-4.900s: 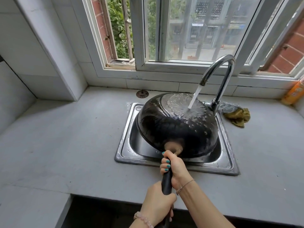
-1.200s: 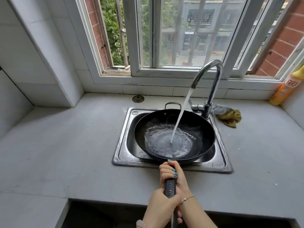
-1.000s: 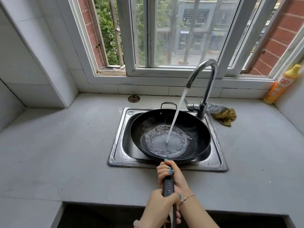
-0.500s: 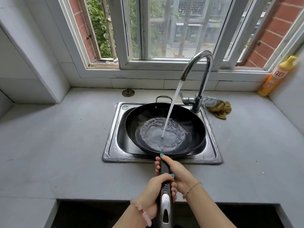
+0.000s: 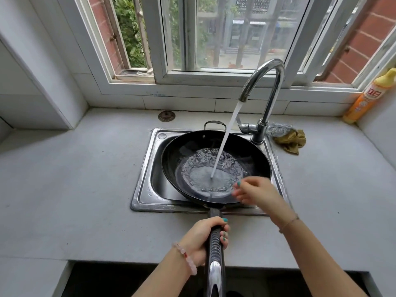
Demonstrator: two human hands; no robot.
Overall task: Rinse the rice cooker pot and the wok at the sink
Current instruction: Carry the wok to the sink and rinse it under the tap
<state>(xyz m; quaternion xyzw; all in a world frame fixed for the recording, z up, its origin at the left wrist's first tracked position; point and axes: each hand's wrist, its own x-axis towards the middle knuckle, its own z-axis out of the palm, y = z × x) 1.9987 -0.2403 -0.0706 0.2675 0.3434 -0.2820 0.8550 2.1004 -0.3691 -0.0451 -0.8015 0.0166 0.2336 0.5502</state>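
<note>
some water [image 5: 203, 179] pools in the wok [image 5: 174, 159], low in the sink [image 5: 144, 168], so expect weight and slosh: your left hand [image 5: 198, 239] clamps its ribbed handle [image 5: 215, 250], your right hand [image 5: 254, 191] hovers by the rim, fingers loosely apart.

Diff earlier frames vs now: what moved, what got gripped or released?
The wok, bottom-up under the stream at first, was turned upright in the sink and now collects water. The right hand let go of the handle and moved forward over the wok's near rim, holding nothing. The left hand keeps gripping the handle. The faucet still runs; cloth and bottle unmoved.
</note>
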